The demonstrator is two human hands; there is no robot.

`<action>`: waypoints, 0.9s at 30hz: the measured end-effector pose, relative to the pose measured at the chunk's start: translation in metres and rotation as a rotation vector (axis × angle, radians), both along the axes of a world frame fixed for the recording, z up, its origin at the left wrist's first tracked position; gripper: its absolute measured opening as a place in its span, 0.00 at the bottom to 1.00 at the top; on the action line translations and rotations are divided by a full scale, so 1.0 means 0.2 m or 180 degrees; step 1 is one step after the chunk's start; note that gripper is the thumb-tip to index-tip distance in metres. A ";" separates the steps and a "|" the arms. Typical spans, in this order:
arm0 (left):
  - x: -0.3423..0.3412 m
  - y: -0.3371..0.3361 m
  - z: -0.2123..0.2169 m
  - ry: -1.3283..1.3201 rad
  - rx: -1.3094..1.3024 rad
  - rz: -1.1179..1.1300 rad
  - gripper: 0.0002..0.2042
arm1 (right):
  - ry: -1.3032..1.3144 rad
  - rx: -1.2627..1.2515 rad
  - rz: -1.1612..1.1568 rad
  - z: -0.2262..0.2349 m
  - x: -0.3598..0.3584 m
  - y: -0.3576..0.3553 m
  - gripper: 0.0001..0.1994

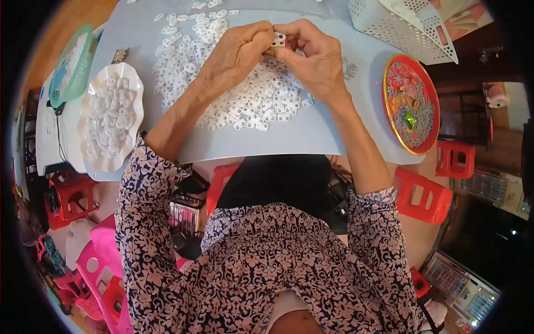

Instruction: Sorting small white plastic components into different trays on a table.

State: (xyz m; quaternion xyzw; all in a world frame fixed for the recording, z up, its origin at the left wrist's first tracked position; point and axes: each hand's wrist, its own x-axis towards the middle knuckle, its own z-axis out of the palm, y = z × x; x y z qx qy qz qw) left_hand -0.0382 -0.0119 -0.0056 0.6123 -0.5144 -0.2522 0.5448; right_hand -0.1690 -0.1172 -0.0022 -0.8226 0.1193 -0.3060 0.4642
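Observation:
Between the fingertips of both hands is a small white plastic piece with dark round holes (279,39). My left hand (240,53) is closed in a pinch on its left side. My right hand (314,55) pinches it from the right, fingers curled. Below and around the hands spreads a loose pile of similar white pieces (245,106) on the pale table (250,143). Whether anything else is tucked inside the curled fingers cannot be seen.
A white scalloped dish (138,119) of white pieces stands at left, beside a green basket (83,69). At right lies a red round tray (387,106) with grey screw-like bits. A white perforated basket (384,28) sits far right. Red stools (423,195) stand below the table.

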 end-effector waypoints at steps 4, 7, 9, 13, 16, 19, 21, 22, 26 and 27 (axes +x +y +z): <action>0.00 0.00 0.00 0.0021 0.0039 -0.0014 0.13 | -0.0002 0.0037 0.0036 -0.01 0.00 0.00 0.13; 0.00 0.00 0.01 0.0002 0.0146 -0.0004 0.13 | 0.0028 0.0028 -0.0006 -0.01 0.00 0.00 0.12; -0.01 0.00 0.01 0.0033 0.0117 0.0000 0.13 | 0.0058 0.0011 -0.0054 0.00 0.00 -0.01 0.12; -0.02 0.01 0.02 0.0028 0.0177 0.0045 0.14 | -0.0010 -0.0016 0.0021 0.00 0.00 -0.01 0.12; -0.03 0.01 0.02 0.0154 0.0130 0.0043 0.13 | 0.0006 0.0042 0.0037 0.02 -0.01 0.01 0.11; -0.04 0.01 0.01 0.0133 0.0101 0.0060 0.13 | -0.0044 0.0073 0.0045 0.01 -0.01 0.00 0.10; -0.04 0.00 0.01 0.0102 0.0078 0.0041 0.13 | -0.0104 0.0064 0.0055 0.00 -0.01 -0.02 0.10; -0.04 0.00 0.01 0.0071 0.0036 0.0035 0.13 | -0.0247 -0.0032 0.0098 0.00 -0.01 -0.02 0.10; -0.05 0.01 0.03 -0.0149 -0.0148 0.0002 0.13 | -0.0421 -0.0326 0.0119 0.03 -0.01 -0.03 0.09; -0.04 0.01 0.02 -0.0029 -0.0090 -0.0026 0.13 | -0.0421 -0.0331 0.0119 0.03 -0.01 -0.03 0.09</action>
